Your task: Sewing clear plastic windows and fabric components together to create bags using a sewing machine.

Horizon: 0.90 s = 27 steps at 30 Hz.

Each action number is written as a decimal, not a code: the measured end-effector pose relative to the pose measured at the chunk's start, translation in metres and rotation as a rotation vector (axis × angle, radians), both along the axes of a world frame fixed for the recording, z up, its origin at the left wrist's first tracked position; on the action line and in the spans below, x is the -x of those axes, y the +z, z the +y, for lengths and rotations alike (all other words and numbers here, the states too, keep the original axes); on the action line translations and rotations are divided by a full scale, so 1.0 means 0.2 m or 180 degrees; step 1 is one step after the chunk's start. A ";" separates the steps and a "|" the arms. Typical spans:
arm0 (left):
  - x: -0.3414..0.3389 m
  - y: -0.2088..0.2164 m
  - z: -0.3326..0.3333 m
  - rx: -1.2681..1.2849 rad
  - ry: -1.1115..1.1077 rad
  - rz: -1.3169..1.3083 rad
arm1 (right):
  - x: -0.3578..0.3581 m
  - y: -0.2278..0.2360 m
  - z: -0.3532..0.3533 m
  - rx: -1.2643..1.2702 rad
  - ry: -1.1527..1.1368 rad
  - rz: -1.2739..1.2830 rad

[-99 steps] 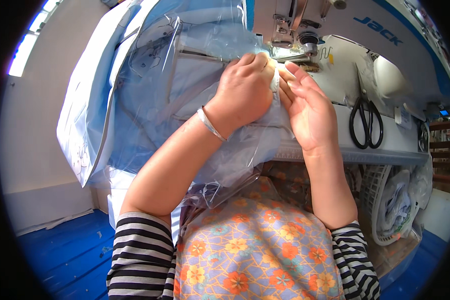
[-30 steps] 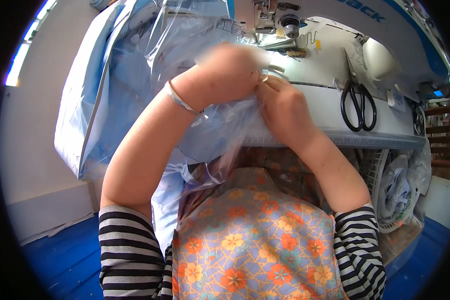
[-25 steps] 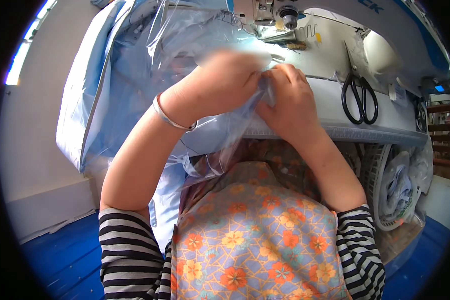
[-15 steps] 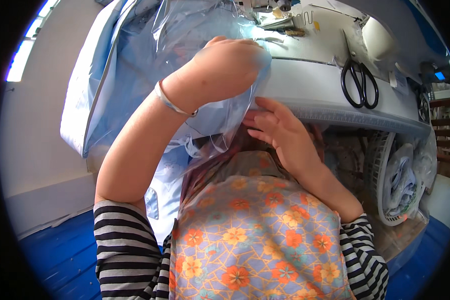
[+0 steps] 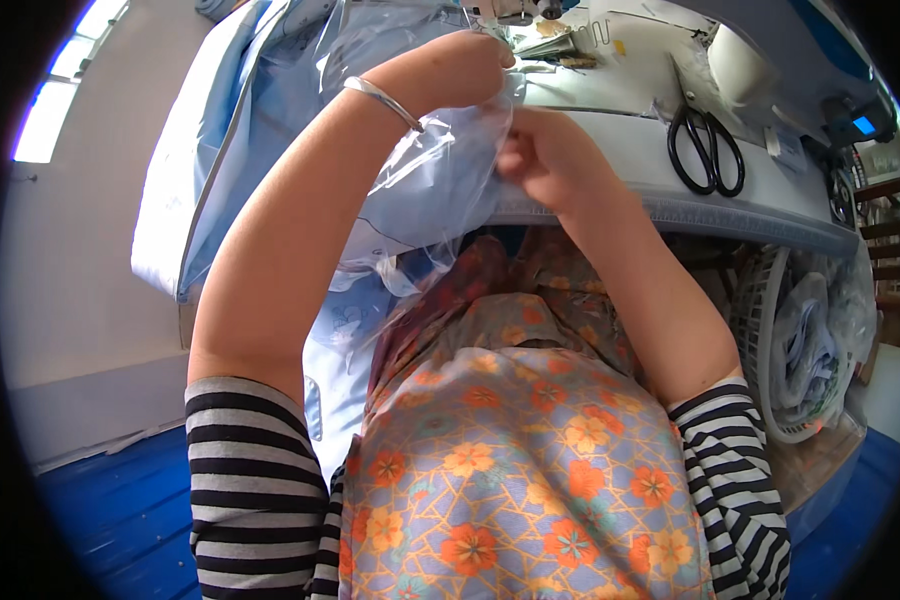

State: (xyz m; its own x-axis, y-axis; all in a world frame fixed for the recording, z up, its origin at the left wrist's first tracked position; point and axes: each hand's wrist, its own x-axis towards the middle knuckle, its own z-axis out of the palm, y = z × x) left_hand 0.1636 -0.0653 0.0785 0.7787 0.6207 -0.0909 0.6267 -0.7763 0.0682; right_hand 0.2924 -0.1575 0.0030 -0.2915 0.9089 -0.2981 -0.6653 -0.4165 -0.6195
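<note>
Light blue fabric [image 5: 220,150] hangs over the left of the sewing table, with clear plastic sheet [image 5: 435,150] lying across it and draping off the front edge. My left hand [image 5: 460,70] is closed on the plastic close to the sewing machine's needle area [image 5: 510,10]; its fingertips are partly hidden behind the hand. Just right of and nearer than it, my right hand [image 5: 550,160] has curled fingers closed at the right edge of the plastic, slightly blurred.
Black-handled scissors [image 5: 705,150] lie on the white machine table [image 5: 610,145], right of my hands. A ruler strip [image 5: 670,212] runs along its front edge. Below on the right stands a white plastic basket [image 5: 760,340] holding bagged cloth. Small metal pieces [image 5: 560,50] lie beside the needle area.
My left hand has moved farther away, toward the machine. My right hand has risen from below the table edge to the plastic's edge, and its spread fingers have curled closed.
</note>
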 end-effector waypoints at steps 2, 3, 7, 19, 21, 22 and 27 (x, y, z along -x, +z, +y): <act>0.01 -0.04 0.01 0.0063 0.0151 -0.0141 | 0.01 -0.03 -0.03 0.0023 0.0368 0.0137; 0.05 -0.08 0.02 -0.0268 -0.0234 0.0136 | 0.05 0.01 -0.12 0.0037 0.0391 -0.0368; 0.00 -0.16 -0.20 -0.0306 0.0383 -0.0291 | 0.08 -0.01 -0.43 -0.0228 0.0733 -0.2086; 0.02 -0.25 -0.19 -0.1142 0.0324 -0.0870 | 0.17 -0.14 -0.52 -0.0296 0.0821 -0.0932; 0.01 -0.25 -0.17 -0.1097 0.0333 -0.0884 | 0.20 -0.14 -0.52 -0.0237 0.0668 -0.0650; 0.01 -0.26 -0.15 -0.1205 0.0308 -0.0996 | 0.22 -0.14 -0.53 -0.0264 0.0597 -0.0539; 0.02 -0.28 -0.10 -0.1336 0.0192 -0.1203 | 0.20 -0.13 -0.51 -0.0305 0.0768 -0.0914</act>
State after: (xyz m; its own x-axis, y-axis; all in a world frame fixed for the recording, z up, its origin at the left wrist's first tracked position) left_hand 0.1592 -0.0857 0.0235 0.6713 0.5879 0.4514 0.6626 -0.7489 -0.0102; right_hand 0.2528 -0.2593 -0.0222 -0.4173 0.8522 -0.3156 -0.3491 -0.4710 -0.8101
